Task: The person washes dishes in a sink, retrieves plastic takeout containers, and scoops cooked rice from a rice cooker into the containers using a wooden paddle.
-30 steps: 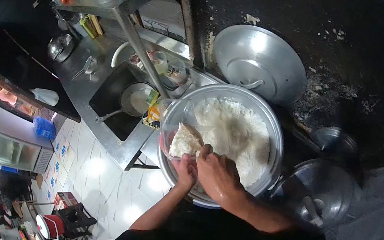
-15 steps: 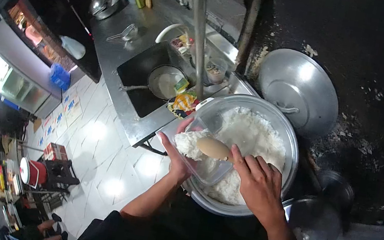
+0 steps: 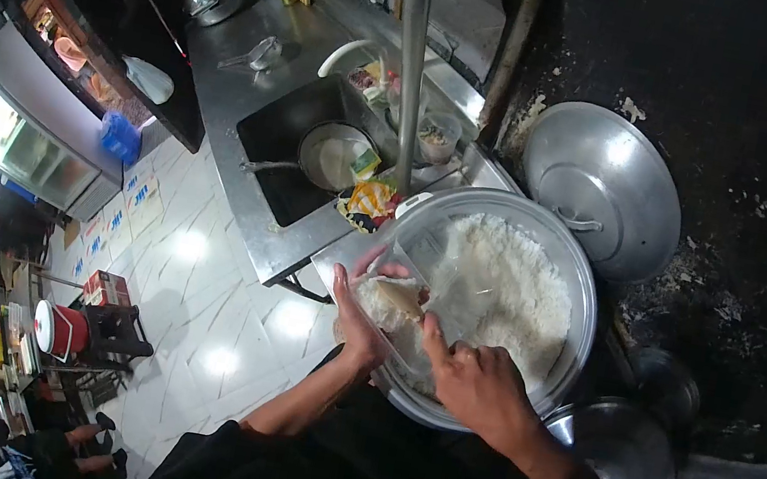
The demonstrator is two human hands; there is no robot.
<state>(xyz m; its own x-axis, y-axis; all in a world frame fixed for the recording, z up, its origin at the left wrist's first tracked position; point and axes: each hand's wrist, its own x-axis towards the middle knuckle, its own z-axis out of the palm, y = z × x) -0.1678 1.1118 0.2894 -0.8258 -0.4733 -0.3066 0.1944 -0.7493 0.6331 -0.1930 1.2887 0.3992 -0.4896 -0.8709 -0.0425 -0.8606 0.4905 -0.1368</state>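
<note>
My left hand (image 3: 354, 328) cradles a clear plastic container (image 3: 403, 348) from its outer side, tilted over the near-left rim of a large metal pot (image 3: 586, 304). White cooked rice (image 3: 374, 307) lies in the container. In my right hand (image 3: 481, 383) is a tan rice paddle (image 3: 402, 298), gripped by its handle, with its blade down inside the container against the rice. Loose white rice (image 3: 526, 299) fills much of the pot. A transparent plastic part of the container partly overlaps the pot's rice; its edges are hard to make out.
Behind the pot leans a large metal lid (image 3: 606, 180). A sink (image 3: 264, 164) with a handled pan (image 3: 329, 154) lies ahead-left, beside a steel post (image 3: 409, 81) and a colourful cloth-like item (image 3: 369, 203). At lower right are dark round metal pieces (image 3: 617, 451).
The paddle has moved left and down, from above the container into its rice. My right hand has followed it, closer to the container. The rice in the container looks lower and flatter.
</note>
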